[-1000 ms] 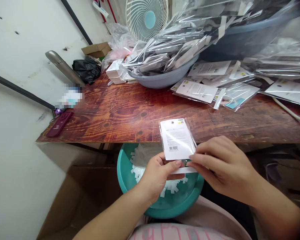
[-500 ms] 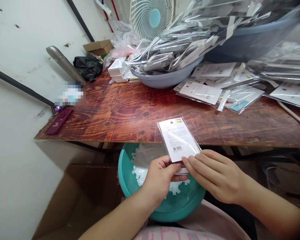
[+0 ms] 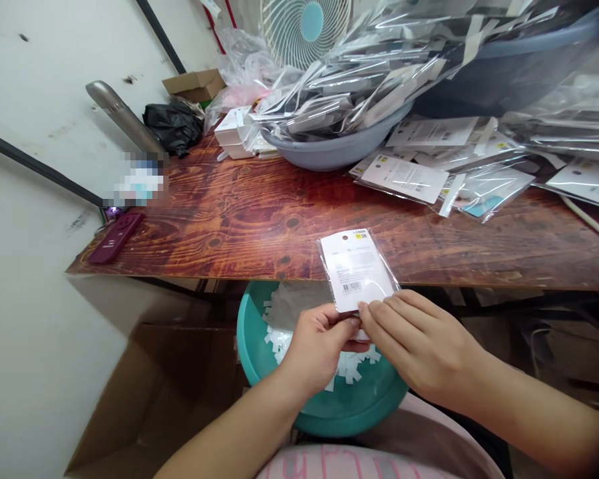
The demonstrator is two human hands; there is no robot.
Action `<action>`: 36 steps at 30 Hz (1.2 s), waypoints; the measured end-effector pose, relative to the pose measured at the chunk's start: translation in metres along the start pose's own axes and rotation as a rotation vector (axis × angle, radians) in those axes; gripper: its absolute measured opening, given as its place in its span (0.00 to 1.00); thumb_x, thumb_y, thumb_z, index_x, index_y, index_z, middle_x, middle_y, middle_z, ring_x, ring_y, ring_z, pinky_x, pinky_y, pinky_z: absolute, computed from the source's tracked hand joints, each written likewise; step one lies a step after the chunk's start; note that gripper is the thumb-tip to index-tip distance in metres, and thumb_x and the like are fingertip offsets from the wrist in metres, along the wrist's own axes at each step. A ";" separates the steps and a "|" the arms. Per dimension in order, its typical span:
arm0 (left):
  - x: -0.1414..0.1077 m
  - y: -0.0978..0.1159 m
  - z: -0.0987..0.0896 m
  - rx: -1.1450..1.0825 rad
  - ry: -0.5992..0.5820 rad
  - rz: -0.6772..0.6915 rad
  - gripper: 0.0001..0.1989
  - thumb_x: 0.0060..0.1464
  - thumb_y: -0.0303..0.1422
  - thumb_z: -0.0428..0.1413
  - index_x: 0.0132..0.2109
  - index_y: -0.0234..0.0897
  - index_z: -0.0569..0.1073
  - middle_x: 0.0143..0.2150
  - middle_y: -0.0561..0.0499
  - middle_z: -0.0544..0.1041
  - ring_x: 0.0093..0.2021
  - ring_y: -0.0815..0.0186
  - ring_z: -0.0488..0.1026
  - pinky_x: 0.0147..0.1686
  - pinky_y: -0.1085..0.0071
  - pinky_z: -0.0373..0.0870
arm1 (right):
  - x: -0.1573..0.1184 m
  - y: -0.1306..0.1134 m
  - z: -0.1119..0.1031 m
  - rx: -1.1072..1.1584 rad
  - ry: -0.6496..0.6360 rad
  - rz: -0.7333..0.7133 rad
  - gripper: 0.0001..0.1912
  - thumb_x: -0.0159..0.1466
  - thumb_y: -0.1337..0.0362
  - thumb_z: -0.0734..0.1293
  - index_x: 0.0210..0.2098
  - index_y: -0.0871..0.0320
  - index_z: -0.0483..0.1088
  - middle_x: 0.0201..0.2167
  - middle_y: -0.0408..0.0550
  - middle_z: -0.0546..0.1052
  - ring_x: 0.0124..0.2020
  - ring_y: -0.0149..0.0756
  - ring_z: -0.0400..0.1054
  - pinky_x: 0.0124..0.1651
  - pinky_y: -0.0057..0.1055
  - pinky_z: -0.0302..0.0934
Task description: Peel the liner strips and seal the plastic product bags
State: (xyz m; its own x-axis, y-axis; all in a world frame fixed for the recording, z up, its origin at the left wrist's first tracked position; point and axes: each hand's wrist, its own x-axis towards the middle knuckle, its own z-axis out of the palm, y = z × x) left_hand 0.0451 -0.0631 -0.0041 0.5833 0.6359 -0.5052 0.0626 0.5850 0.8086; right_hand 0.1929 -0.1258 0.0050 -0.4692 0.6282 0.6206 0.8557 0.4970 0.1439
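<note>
A white printed card in a clear sleeve (image 3: pixel 357 269) extends over the table's front edge, its barcode near the lower end. My left hand (image 3: pixel 324 342) grips the lower end, thumb on top. My right hand (image 3: pixel 419 336) holds the lower right corner, with its fingers pressed together. Part of another white piece shows under the card between my hands. Beneath them is a teal basin (image 3: pixel 249 339) with small white paper pieces (image 3: pixel 349 366) and a greyish plastic sheet (image 3: pixel 297 306) inside.
On the wooden table (image 3: pixel 219 233) stand a grey-blue basin (image 3: pixel 324 156) heaped with sleeved packs, more packs (image 3: pixel 404 178) at right, white boxes (image 3: pixel 233 133), a black bag (image 3: pixel 172 126) and a maroon power strip (image 3: pixel 116 237). Behind is a fan (image 3: pixel 310 23); a cardboard box (image 3: pixel 144 392) is lower left.
The view has shifted slightly. The sleeved card is a little more upright, and less of the white piece beneath it shows. Both hands keep their hold.
</note>
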 end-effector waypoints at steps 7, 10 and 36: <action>0.002 0.002 -0.007 0.070 -0.021 0.022 0.10 0.48 0.34 0.60 0.37 0.32 0.79 0.33 0.47 0.78 0.35 0.62 0.76 0.37 0.65 0.74 | 0.003 0.008 0.004 0.081 -0.066 0.049 0.10 0.63 0.74 0.58 0.36 0.61 0.71 0.34 0.52 0.75 0.37 0.40 0.67 0.40 0.41 0.61; 0.002 0.003 -0.009 0.067 0.002 0.062 0.08 0.48 0.31 0.59 0.36 0.32 0.78 0.33 0.48 0.78 0.34 0.63 0.75 0.36 0.65 0.75 | 0.003 0.011 0.010 0.179 -0.023 0.068 0.11 0.63 0.75 0.58 0.39 0.63 0.70 0.43 0.57 0.76 0.50 0.45 0.67 0.48 0.46 0.63; -0.003 0.021 -0.047 0.213 -0.166 -0.065 0.13 0.50 0.34 0.58 0.43 0.35 0.76 0.40 0.47 0.77 0.39 0.61 0.76 0.44 0.63 0.70 | 0.006 0.004 0.031 0.483 0.095 0.152 0.09 0.59 0.78 0.63 0.39 0.65 0.70 0.35 0.56 0.76 0.42 0.41 0.71 0.43 0.39 0.68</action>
State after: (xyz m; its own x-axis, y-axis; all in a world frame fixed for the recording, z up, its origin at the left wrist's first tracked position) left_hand 0.0068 -0.0293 0.0002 0.6963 0.4993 -0.5156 0.2626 0.4914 0.8304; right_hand 0.1865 -0.1014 -0.0148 -0.3058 0.6690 0.6775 0.7041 0.6379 -0.3120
